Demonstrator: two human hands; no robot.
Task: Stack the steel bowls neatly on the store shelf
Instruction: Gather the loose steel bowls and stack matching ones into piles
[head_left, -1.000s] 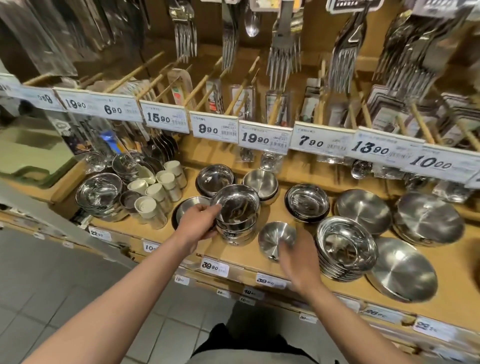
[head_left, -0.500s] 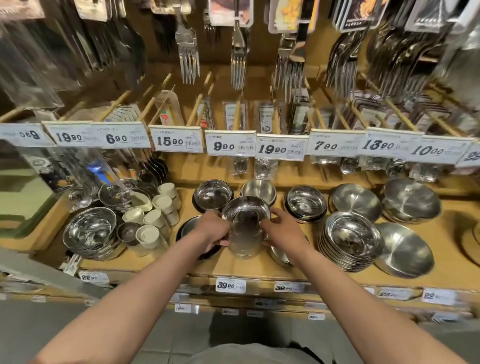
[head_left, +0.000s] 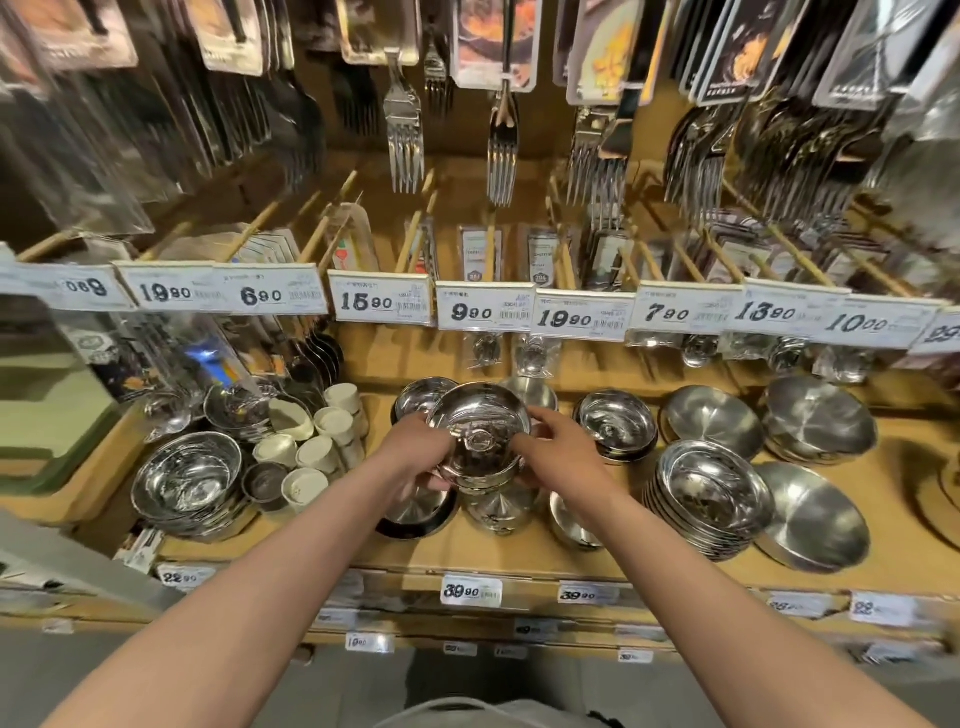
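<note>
Fingers (head_left: 535, 423) of both hands curl round a short stack of steel bowls (head_left: 478, 434), left hand (head_left: 415, 457) and right hand (head_left: 563, 454) gripping opposite rims above the wooden shelf (head_left: 519, 553). Bare shelf lies near its front edge. Close right stands a taller bowl stack (head_left: 709, 491); left, white cups (head_left: 322, 447).
</note>
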